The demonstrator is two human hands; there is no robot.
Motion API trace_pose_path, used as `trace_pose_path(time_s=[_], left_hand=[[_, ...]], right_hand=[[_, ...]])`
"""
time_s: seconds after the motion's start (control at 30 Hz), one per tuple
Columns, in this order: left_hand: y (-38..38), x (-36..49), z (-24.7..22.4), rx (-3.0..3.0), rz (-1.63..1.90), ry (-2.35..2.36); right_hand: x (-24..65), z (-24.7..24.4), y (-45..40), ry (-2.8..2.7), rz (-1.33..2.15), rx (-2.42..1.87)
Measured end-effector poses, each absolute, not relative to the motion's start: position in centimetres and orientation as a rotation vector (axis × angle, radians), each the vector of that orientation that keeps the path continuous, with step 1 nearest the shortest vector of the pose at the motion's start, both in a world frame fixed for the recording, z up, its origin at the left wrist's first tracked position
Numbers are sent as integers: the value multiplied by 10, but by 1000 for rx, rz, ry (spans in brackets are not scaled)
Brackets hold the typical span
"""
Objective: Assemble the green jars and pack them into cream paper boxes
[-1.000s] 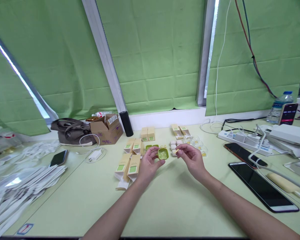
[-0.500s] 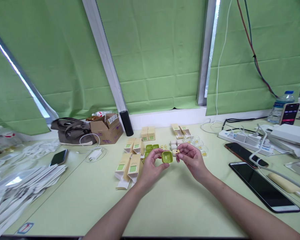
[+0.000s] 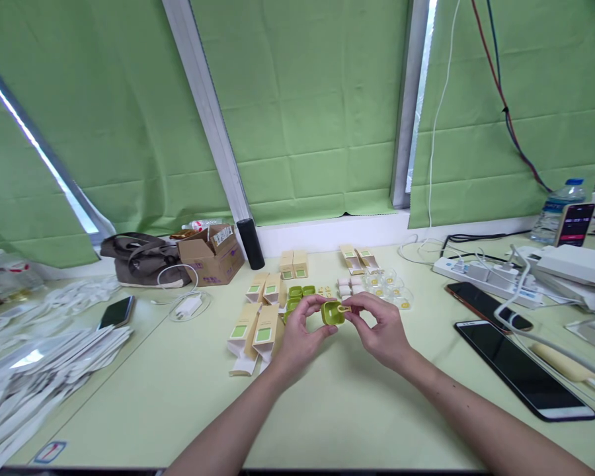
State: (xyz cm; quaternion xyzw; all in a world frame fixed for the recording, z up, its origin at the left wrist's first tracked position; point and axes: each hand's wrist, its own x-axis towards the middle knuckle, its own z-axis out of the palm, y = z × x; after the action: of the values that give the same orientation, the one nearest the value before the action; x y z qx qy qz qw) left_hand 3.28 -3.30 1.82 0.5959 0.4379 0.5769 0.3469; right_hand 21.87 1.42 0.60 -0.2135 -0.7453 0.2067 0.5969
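My left hand (image 3: pixel 302 334) is closed on a small green square cup (image 3: pixel 332 313), its open side facing me. Pinched in my right hand (image 3: pixel 381 324) is a small yellow piece (image 3: pixel 344 309), whose tip overlaps the right part of the cup; whether it touches the cup I cannot tell. Behind my left hand stand more green cups (image 3: pixel 295 291). Tiny yellow pieces (image 3: pixel 324 291) lie just past the cup. Farther right are several pale pink-white blocks (image 3: pixel 344 284) and clear domes with yellow centres (image 3: pixel 387 284).
Opened beige boxes with green windows (image 3: pixel 265 334) lie left of my left hand. More boxes stand behind, at the left (image 3: pixel 294 263) and right (image 3: pixel 359 259). Two phones (image 3: pixel 523 370) and a power strip (image 3: pixel 480 274) are at right; white strips (image 3: pixel 44 370) lie at left.
My right hand has moved left, bringing the yellow piece from beside the green cup to overlap its right part. My left hand and the cup have barely moved.
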Motion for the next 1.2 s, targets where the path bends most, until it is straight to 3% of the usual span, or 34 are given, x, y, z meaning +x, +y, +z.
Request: trace_pose_path(time_s=[0.5, 1.2], left_hand=[[-35, 28, 13, 1843, 1498, 1126], [-35, 26, 12, 1889, 1463, 1147]], right_hand=[[220, 2, 17, -1971, -45, -445], [219, -7, 19, -2031, -87, -449]])
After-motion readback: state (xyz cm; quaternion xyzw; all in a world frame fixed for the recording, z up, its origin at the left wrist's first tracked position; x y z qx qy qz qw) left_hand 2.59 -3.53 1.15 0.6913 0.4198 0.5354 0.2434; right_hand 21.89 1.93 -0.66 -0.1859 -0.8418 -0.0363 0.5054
